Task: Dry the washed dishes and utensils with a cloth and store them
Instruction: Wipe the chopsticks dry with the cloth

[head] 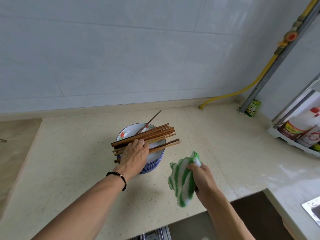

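Left hand (136,154) curled over chopsticks (147,137) atop stacked plates (155,162); right hand (201,177) clutching cloth (182,179). Advise gathering bundle evenly, steadying stack.

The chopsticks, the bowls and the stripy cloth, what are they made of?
The chopsticks look like wood: brown, matte, with square ends. The bowls seem glazed ceramic: shiny white, painted flowers, blue-edged rims. The cloth looks like fluffy knitted or microfibre fabric, green and white; which one is unclear.
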A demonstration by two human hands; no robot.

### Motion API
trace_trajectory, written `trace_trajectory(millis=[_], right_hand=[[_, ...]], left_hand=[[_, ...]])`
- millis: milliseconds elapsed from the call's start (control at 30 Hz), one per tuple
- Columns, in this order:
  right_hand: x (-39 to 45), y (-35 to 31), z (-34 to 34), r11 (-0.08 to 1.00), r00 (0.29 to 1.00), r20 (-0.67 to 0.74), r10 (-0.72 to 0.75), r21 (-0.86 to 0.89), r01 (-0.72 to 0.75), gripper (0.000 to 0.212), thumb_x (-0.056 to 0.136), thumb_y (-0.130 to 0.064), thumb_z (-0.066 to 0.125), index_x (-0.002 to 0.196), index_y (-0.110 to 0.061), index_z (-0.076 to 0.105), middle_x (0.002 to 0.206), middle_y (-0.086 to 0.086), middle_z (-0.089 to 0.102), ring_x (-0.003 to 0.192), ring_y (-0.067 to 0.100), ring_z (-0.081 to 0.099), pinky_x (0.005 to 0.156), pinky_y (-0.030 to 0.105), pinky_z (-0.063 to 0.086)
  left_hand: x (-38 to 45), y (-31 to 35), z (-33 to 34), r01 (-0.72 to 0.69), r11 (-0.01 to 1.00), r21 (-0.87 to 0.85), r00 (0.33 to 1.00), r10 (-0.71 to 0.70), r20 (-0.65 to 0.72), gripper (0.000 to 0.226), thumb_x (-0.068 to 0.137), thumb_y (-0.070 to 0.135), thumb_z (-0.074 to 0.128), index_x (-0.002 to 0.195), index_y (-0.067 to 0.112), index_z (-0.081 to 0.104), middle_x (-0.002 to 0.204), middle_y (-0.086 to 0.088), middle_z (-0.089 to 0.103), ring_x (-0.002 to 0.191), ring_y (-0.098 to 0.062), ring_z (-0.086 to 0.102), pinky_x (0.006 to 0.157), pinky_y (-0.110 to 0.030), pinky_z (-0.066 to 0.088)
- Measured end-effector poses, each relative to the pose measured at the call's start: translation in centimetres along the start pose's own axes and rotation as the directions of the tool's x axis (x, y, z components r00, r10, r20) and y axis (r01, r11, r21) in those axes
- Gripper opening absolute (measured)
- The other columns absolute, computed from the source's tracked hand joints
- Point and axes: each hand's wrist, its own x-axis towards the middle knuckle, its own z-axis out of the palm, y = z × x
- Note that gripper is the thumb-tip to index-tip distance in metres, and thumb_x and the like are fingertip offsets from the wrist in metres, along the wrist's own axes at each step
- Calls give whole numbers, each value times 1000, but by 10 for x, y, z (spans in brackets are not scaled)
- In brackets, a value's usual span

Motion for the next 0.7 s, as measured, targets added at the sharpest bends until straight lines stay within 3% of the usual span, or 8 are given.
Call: trace_trajectory(millis=[200,333,367,433,533,600,667,700], right_hand=[[-3,-1,0,997,999,-36,5,74,-2,17,99,-11,50,109,-1,59,107,28,65,99,38,65,97,55,50],[-9,-16,4,857,992,-3,-129,502,113,36,104,-23,43,136,-6,45,133,12,55,120,29,54,112,51,37],[-12,-23,6,798,985,14,-173,588,132,47,103,-26,44,147,-11,36,141,12,49,129,30,49,116,53,33],[-19,-39,11,742,971,37,-235,653,155,56,97,-36,53,147,-15,39,141,9,51,133,30,47,116,55,33],[-32,-59,17,731,929,120,-351,654,192,56,84,-49,58,123,-10,62,106,7,71,103,23,65,94,44,50],[-34,-61,19,721,912,134,-388,660,210,47,92,-47,51,125,-17,66,103,4,75,94,20,69,82,38,51],[-29,-58,21,745,921,12,-390,592,308,25,99,-24,56,122,-29,63,111,4,74,94,21,71,78,39,56],[-27,-55,22,754,917,-56,-394,552,357,33,96,-15,63,124,-32,57,112,5,73,94,24,72,78,41,58]], left_hand=[[0,9,-18,10,1000,22,1000,-10,6,20,102,12,38,112,18,54,111,-5,58,100,-23,55,87,-37,41],[2,19,-57,75,932,-353,990,-28,137,18,108,27,34,99,18,46,90,-1,57,77,-19,55,64,-30,37],[2,23,-67,150,836,-527,971,-25,236,20,108,28,36,96,17,47,82,0,54,69,-17,51,60,-31,34],[0,35,-81,359,501,-788,903,27,429,24,108,28,39,93,15,52,70,1,48,54,-11,43,51,-28,33],[-6,52,-95,525,97,-846,834,141,533,27,109,29,40,86,15,46,58,2,40,42,-9,29,39,-20,24],[-10,59,-106,563,-13,-826,813,186,551,30,108,28,41,80,17,43,58,1,36,41,-8,25,38,-17,21],[-16,62,-117,586,-57,-808,791,254,556,33,108,26,41,76,17,43,59,0,34,41,-7,25,37,-16,22],[-20,64,-122,596,-57,-801,781,271,562,34,108,23,40,75,17,43,59,-1,35,40,-7,26,37,-16,23]])
